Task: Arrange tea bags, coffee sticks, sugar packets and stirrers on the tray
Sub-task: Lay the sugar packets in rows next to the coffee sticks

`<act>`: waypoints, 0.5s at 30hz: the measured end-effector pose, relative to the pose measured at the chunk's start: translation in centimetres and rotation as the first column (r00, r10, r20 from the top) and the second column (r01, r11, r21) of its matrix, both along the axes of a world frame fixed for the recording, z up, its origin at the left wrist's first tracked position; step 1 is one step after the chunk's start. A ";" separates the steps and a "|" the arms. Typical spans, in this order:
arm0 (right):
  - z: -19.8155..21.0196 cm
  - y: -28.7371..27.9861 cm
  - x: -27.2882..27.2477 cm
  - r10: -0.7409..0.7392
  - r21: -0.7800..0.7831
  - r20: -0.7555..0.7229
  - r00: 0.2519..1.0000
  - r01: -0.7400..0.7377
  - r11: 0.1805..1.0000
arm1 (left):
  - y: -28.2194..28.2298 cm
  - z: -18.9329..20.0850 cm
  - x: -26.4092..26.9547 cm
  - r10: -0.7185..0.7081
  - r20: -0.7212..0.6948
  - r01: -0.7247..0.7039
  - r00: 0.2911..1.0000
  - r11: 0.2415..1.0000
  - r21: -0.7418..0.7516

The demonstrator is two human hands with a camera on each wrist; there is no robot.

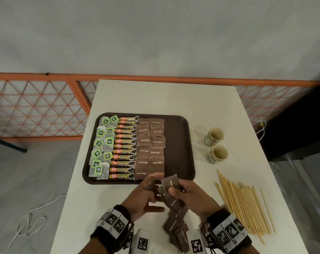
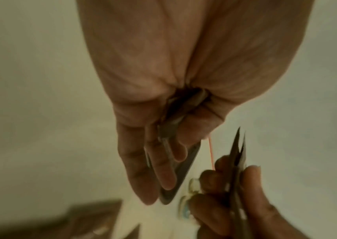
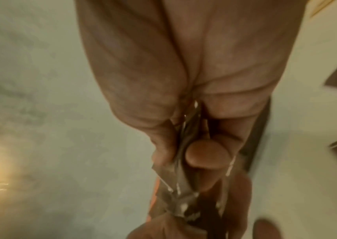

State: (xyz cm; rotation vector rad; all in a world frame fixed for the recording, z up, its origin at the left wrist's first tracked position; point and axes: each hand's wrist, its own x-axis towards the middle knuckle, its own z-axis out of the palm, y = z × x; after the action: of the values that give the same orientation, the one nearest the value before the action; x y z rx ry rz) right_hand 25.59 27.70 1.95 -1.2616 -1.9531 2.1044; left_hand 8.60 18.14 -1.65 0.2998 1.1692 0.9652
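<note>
The brown tray (image 1: 181, 143) holds tea bags (image 1: 102, 143) at its left, coffee sticks (image 1: 125, 151) in the middle and two columns of brown sugar packets (image 1: 150, 143); its right strip is bare. Both hands hover at the tray's front edge. My left hand (image 1: 151, 187) pinches one sugar packet (image 2: 183, 169) between thumb and fingers. My right hand (image 1: 175, 189) grips a small stack of sugar packets (image 1: 170, 183), thumb pressed on top (image 3: 202, 155). More loose sugar packets (image 1: 177, 228) lie on the table between my wrists. Wooden stirrers (image 1: 245, 204) lie in a pile to the right.
Two paper cups (image 1: 214, 136) (image 1: 217, 154) stand right of the tray. The white table (image 1: 164, 98) ends just beyond the tray, with an orange lattice fence (image 1: 36, 107) behind. Cables (image 1: 27, 226) trail on the floor at left.
</note>
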 end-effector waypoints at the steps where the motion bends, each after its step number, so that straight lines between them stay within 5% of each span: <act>1: 0.4 -0.1 -0.8 -0.007 -0.046 -0.044 0.999 0.005 0.999 | -0.1 0.2 0.0 0.070 0.116 -0.072 0.991 0.997 0.012; 5: 1.2 -0.7 -3.7 -0.115 -0.155 -0.078 0.990 0.102 0.983 | -0.8 0.6 -0.4 0.186 0.387 -0.224 0.903 0.973 0.056; 8: 0.8 -1.1 -5.4 -0.180 -0.084 -0.078 0.981 0.174 0.981 | -0.8 1.6 -0.8 0.263 0.416 -0.288 0.870 0.958 -0.004; 15: -0.6 -1.8 -7.7 -0.187 0.392 0.019 0.982 0.164 0.905 | -1.4 1.8 -1.7 0.436 0.412 -0.413 0.800 0.899 -0.149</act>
State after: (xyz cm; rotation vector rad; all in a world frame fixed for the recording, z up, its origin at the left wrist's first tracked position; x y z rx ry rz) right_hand 17.90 25.88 1.30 -1.3598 -2.0529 1.5133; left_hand 6.93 16.77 0.11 -0.2349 0.8517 1.3130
